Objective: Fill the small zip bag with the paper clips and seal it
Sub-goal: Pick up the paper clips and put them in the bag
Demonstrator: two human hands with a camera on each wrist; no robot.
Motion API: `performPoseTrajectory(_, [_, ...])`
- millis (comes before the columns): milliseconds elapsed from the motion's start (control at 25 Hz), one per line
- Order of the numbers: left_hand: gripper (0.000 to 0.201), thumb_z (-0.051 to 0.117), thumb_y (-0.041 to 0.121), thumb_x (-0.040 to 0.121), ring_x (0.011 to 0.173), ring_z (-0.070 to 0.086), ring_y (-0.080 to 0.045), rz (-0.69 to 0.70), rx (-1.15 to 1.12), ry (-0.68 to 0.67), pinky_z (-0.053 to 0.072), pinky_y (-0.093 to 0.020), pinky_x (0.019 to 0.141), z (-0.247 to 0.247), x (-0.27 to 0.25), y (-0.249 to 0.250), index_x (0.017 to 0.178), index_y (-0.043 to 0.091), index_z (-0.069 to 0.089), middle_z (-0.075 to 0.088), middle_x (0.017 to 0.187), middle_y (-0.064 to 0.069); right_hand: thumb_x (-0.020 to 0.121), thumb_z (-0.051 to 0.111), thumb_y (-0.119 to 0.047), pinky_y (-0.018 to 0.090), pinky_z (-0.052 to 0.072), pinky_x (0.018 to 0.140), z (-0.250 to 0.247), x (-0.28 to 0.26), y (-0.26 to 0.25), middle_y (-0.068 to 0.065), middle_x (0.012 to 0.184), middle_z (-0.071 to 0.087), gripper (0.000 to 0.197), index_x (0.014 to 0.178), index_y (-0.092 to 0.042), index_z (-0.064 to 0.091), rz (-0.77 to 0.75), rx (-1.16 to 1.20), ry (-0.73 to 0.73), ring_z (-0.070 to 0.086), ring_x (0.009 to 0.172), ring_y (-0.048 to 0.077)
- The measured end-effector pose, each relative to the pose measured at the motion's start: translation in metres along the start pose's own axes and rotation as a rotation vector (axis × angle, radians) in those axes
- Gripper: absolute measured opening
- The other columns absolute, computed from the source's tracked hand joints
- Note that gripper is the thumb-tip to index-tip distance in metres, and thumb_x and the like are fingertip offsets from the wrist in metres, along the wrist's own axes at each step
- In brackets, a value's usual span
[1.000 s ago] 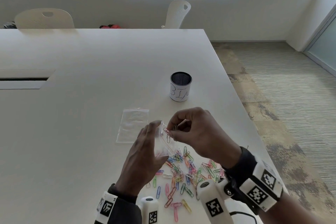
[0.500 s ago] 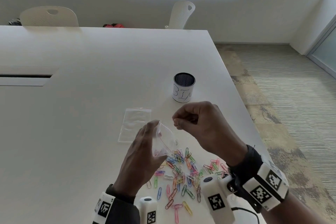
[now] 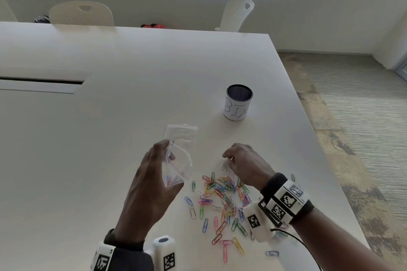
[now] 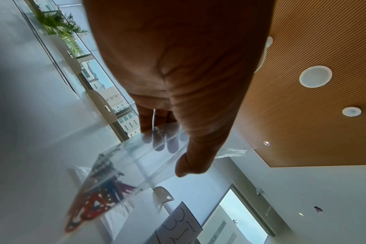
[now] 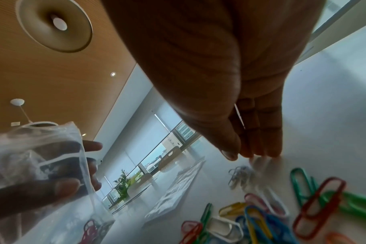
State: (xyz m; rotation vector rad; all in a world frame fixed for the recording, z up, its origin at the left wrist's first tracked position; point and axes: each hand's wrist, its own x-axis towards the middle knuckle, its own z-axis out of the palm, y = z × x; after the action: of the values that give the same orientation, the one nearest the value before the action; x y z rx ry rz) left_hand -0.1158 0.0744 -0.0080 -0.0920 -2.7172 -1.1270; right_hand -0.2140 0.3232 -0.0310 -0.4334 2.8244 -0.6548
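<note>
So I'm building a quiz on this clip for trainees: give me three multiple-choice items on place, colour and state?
1. Where does the mesh cup labelled "BIN" stand?
A. beyond the paper clips
B. by the left wrist
C. on the floor

2. What colour is the zip strip of the held zip bag?
A. blue
B. red
C. green

3. What state is the held bag's mouth in?
A. sealed
B. open
C. folded over

Answers: 1 A, the cup sits farther up the table than the clips. 2 B, a red line runs along the opening. 3 B, the left hand holds it with the mouth gaping.
</note>
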Motion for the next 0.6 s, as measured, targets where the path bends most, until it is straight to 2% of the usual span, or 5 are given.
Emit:
performPoseTrajectory(160, [0.085, 0.087, 0.009, 0.071, 0.11, 0.057, -0.009, -0.028, 0.004, 0.001, 0.042, -0.003, 0.079, -0.002, -0.007, -0.005, 0.142, 0.03, 0.046, 0.058, 0.115, 0.015, 0.106, 0.055, -0.01, 0.021, 0.054, 0.093, 0.011, -0.009, -0.016, 0.002, 0.126, 0.066, 0.028, 0.128, -0.011, 0.073, -0.088, 0.002, -0.109, 0.066, 0.11, 0.018])
performPoseTrajectory(240, [0.084, 0.088, 0.011, 0.072, 0.11, 0.057, -0.009, -0.042, 0.004, 0.0, 0.041, -0.007, 0.083, -0.001, -0.01, -0.006, 0.142, 0.03, 0.046, 0.057, 0.116, 0.015, 0.105, 0.061, -0.02, 0.019, 0.052, 0.09, 0.009, -0.015, -0.026, -0.001, 0.129, 0.064, 0.027, 0.129, -0.015, 0.072, -0.124, 0.003, -0.187, 0.065, 0.111, 0.016])
performPoseTrajectory(440, [0.081, 0.089, 0.022, 0.074, 0.108, 0.055, -0.005, -0.038, -0.005, -0.007, 0.046, -0.016, 0.084, 0.002, -0.017, -0.002, 0.141, 0.033, 0.045, 0.053, 0.115, 0.019, 0.077, 0.077, -0.068, 0.035, 0.055, 0.097, 0.011, -0.031, -0.041, -0.003, 0.133, 0.054, 0.086, 0.149, -0.029, 0.049, -0.132, -0.205, -0.232, 0.055, 0.117, 0.017])
performPoseTrajectory(520, [0.083, 0.09, 0.023, 0.074, 0.108, 0.054, -0.005, -0.043, -0.001, -0.022, 0.05, -0.021, 0.085, 0.003, -0.02, -0.001, 0.141, 0.035, 0.043, 0.052, 0.116, 0.02, 0.079, 0.075, -0.068, 0.033, 0.054, 0.093, 0.02, -0.035, -0.046, -0.002, 0.13, 0.051, 0.079, 0.145, -0.032, 0.05, -0.136, -0.268, -0.209, 0.051, 0.115, 0.018])
performPoseTrajectory(600, [0.084, 0.091, 0.023, 0.074, 0.109, 0.053, -0.004, -0.048, 0.011, -0.031, 0.047, -0.017, 0.085, 0.003, -0.022, -0.001, 0.142, 0.034, 0.042, 0.052, 0.116, 0.02, 0.089, 0.071, -0.058, 0.028, 0.051, 0.088, 0.027, -0.037, -0.049, -0.002, 0.125, 0.053, 0.056, 0.136, -0.032, 0.057, -0.134, -0.244, -0.166, 0.051, 0.111, 0.017])
